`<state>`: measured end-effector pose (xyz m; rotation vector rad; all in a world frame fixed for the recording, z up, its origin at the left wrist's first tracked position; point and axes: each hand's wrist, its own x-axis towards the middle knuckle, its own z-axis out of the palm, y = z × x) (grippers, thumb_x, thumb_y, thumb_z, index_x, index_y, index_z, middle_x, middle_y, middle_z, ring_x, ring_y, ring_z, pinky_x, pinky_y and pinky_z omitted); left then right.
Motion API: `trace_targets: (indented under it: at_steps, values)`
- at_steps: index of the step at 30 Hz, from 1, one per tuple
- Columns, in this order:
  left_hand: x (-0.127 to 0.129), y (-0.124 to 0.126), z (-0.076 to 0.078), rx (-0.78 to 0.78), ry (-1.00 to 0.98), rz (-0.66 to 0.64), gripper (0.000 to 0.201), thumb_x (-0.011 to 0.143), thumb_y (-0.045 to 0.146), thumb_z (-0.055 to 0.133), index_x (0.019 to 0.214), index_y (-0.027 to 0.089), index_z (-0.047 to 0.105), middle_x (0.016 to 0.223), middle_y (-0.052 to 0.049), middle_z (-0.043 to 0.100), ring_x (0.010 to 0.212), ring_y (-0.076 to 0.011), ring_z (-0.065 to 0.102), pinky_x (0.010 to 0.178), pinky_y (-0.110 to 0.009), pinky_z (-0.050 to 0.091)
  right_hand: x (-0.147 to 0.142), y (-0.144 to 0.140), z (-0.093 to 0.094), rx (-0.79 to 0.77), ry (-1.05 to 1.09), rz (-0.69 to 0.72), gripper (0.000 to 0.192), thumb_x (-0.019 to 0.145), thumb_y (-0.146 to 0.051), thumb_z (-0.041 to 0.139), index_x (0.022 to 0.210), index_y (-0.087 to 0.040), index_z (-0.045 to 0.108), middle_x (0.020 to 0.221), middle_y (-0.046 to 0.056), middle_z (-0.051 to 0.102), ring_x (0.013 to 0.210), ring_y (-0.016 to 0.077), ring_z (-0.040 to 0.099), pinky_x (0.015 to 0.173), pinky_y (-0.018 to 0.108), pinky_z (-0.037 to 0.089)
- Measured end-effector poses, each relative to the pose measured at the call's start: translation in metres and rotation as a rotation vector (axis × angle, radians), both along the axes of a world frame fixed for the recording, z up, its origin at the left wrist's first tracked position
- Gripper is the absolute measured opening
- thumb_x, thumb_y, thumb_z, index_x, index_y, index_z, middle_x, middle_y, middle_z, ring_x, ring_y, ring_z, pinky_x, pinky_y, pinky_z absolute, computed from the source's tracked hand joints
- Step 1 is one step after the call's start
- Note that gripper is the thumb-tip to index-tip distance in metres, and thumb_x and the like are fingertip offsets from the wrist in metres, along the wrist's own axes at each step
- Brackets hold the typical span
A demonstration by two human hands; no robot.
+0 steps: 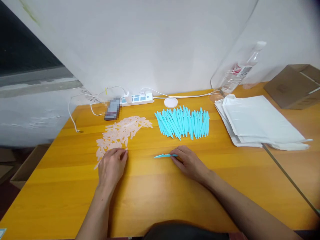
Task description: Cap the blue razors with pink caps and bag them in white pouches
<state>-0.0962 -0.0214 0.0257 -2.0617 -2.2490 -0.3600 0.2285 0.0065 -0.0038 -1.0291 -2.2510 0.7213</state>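
Pinching one turquoise piece (162, 155) — right hand (189, 164).

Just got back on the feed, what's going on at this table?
A person has both bare hands at the table. The right hand holds one turquoise stick, in front of a bunch of similar turquoise sticks. The left hand is at the near edge of a spread of pale pink pieces; whether its grip has one is hard to tell.

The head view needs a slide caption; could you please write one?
Right hand holding one slim turquoise piece, left hand at the pale pink pile, with a turquoise pile lying beyond.
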Motion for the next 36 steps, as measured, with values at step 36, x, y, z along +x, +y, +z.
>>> trace_targets:
  at_steps: [36]
  values:
    - [0.072, 0.0, -0.01, -0.287, -1.38, 0.148, 0.042, 0.07, 0.048, 0.085, 0.092, 0.013, 0.077, 0.073, -0.004, 0.075, 0.064, -0.0118, 0.064, 0.065, -0.022, 0.052, 0.013, 0.006, 0.0, -0.111, 0.096, -0.081, 0.016, 0.099, -0.026, 0.056, 0.107, -0.021, 0.069, 0.097, 0.007, 0.069, 0.089, 0.0188, 0.066, 0.079, 0.031, 0.052]
